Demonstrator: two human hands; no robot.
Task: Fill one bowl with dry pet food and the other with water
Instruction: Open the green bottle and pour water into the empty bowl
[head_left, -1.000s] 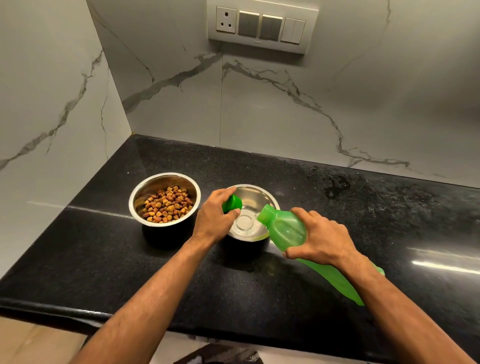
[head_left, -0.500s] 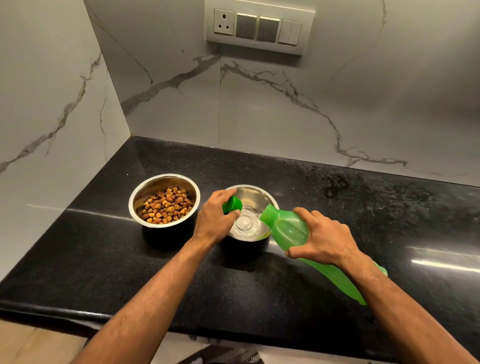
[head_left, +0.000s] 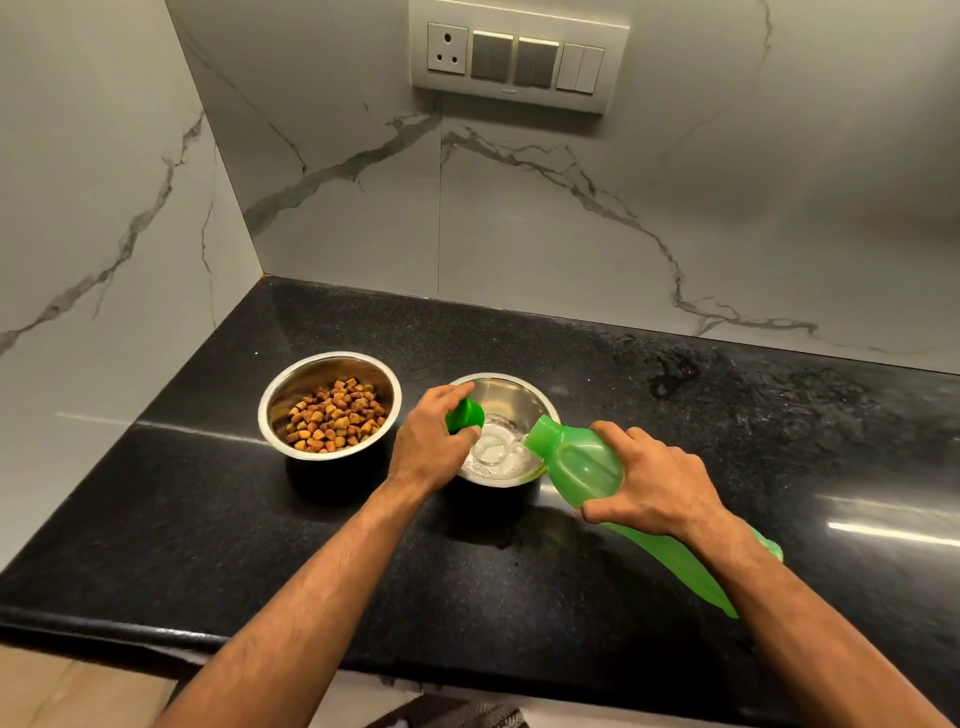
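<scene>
Forearms reaching up from the bottom of the frame over the black counter (head_left: 208, 545). Right hand (head_left: 657, 486), lower right of centre, fingers curled round the body of a green bottle (head_left: 582, 462), tipped low, base trailing toward the lower right, open mouth over the near rim of the right bowl (head_left: 511, 397). Left hand (head_left: 428, 441), just left of that bowl, fingers pinching the green cap (head_left: 466, 414), held over the bowl's left edge.

Water (head_left: 496, 452) pooling in the right bowl, shallow and rippled, well short of the rim; stream from the mouth hard to make out against the steel, so probably pouring, not certain. Left bowl (head_left: 291, 384), centre left and just beside the other without touching, holding dry pet food (head_left: 335, 418), a brown and tan heap covering the bottom, not brimming.

Judged from this: food part done, water part under way with more to go. Left to do: top up, right the bottle, recap.

Farther back: wet-looking smear (head_left: 675, 371) on the counter at centre right, marble-veined wall (head_left: 571, 234), switch plate (head_left: 517, 57) at upper centre.
</scene>
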